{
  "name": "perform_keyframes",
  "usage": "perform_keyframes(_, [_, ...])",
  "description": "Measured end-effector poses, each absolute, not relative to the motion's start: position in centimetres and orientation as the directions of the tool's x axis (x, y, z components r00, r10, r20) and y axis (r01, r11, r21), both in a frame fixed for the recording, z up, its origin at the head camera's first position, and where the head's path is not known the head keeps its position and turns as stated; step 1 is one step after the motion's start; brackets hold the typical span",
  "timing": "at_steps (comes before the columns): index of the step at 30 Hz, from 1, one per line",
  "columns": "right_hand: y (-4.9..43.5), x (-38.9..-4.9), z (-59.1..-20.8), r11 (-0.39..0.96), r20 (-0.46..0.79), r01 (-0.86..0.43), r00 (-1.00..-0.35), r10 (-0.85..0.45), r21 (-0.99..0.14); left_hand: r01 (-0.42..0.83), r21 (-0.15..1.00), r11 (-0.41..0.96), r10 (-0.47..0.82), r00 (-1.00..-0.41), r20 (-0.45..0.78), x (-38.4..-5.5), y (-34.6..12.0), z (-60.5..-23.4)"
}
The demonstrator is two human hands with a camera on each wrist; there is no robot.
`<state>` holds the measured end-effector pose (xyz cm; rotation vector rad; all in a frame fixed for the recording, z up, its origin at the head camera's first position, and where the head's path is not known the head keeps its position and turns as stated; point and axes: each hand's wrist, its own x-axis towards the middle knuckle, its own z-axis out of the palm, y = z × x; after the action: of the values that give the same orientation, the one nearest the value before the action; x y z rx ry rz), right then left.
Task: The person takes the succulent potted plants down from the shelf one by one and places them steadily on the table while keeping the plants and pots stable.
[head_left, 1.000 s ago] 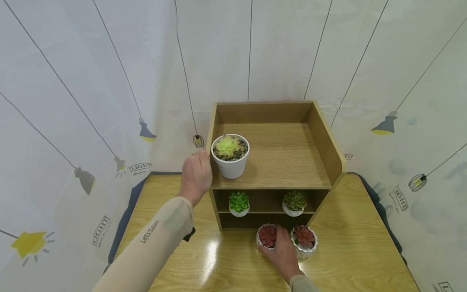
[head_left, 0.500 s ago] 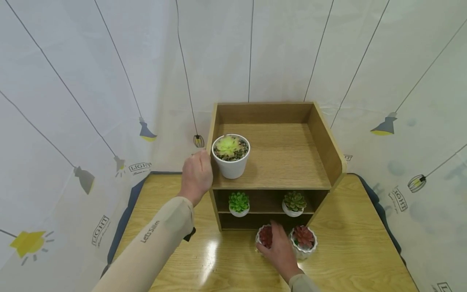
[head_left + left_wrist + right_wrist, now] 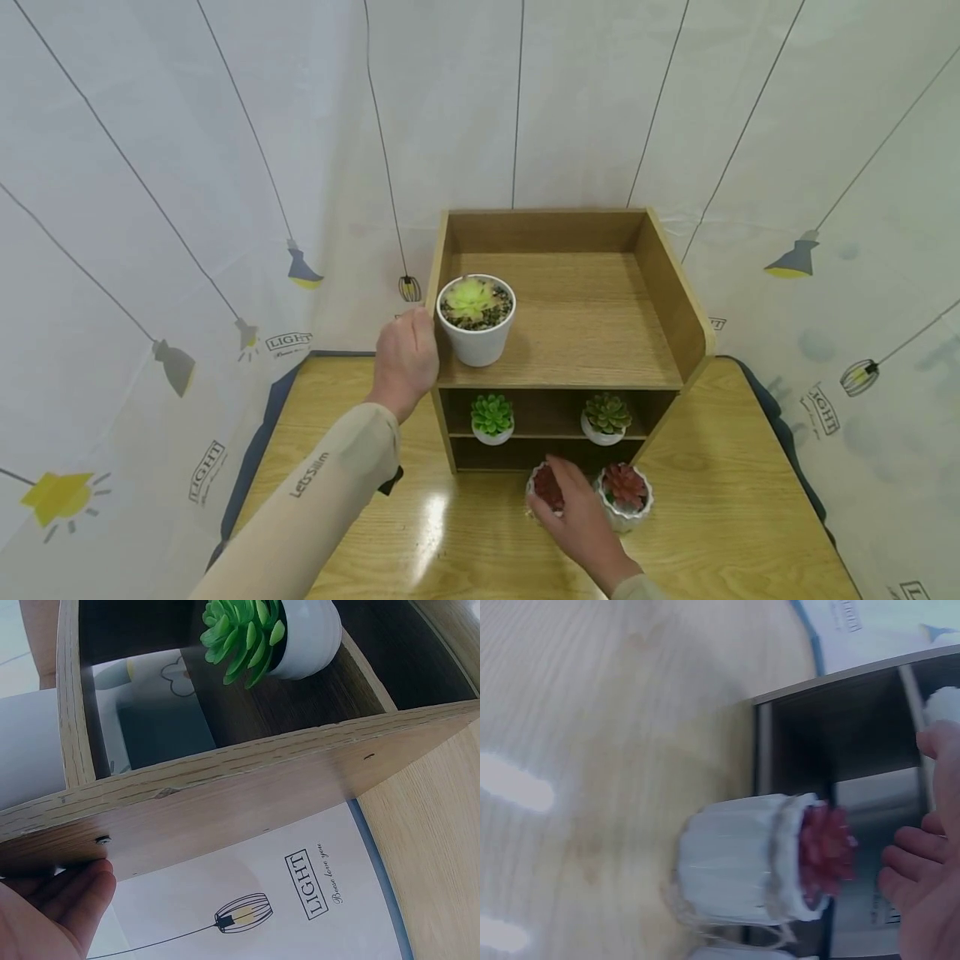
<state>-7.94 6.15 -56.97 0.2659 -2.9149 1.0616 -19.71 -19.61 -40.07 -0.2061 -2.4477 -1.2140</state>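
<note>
My left hand [image 3: 405, 360] rests against the outer left side of the wooden shelf unit [image 3: 585, 317]. In the left wrist view its fingers [image 3: 84, 896] lie nearly straight on the panel. My right hand [image 3: 581, 521] hovers over a red succulent in a white pot [image 3: 731, 859] with twine round it, which stands on the table before the unit. In the right wrist view the fingers [image 3: 911, 862] are loosely bent, apart from the pot and holding nothing. Beside it, to the right, stands a second red succulent in a scalloped white pot [image 3: 625, 497].
A larger white pot with a yellow-green succulent [image 3: 477, 321] stands at the top board's left. On the middle shelf are a bright green succulent [image 3: 492, 418] and a darker green one [image 3: 606, 417]. The wooden table [image 3: 360, 533] meets a patterned wall covering [image 3: 585, 108] behind.
My right hand has let go of the left red succulent's pot and risen slightly off it. The pot has stayed about where it was. My left hand has kept its place.
</note>
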Motion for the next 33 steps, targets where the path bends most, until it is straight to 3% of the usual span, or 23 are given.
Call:
perform_keyframes(6, [6.5, -7.2, -54.4, 0.72, 0.201, -0.256, -0.966, -0.163, -0.645, 0.302, 0.733, 0.61, -0.051, -0.908, 0.417, -19.8, -19.6, -40.2])
perform_keyframes(14, [7.0, -7.0, -52.0, 0.689, 0.415, -0.45, -0.88, -0.233, -0.568, 0.301, 0.734, 0.608, -0.051, -0.909, 0.415, -19.7, -19.6, -40.2])
perform_keyframes(26, [7.9, -7.2, -48.4, 0.664, 0.564, -0.577, -0.779, -0.272, -0.476, 0.292, 0.737, 0.609, -0.056, -0.912, 0.407, -19.7, -19.5, -40.1])
perform_keyframes(33, [9.2, -8.2, -46.4, 0.594, 0.638, -0.642, -0.724, -0.262, -0.485, 0.299, 0.735, 0.609, -0.059, -0.907, 0.417, -19.8, -19.5, -40.1])
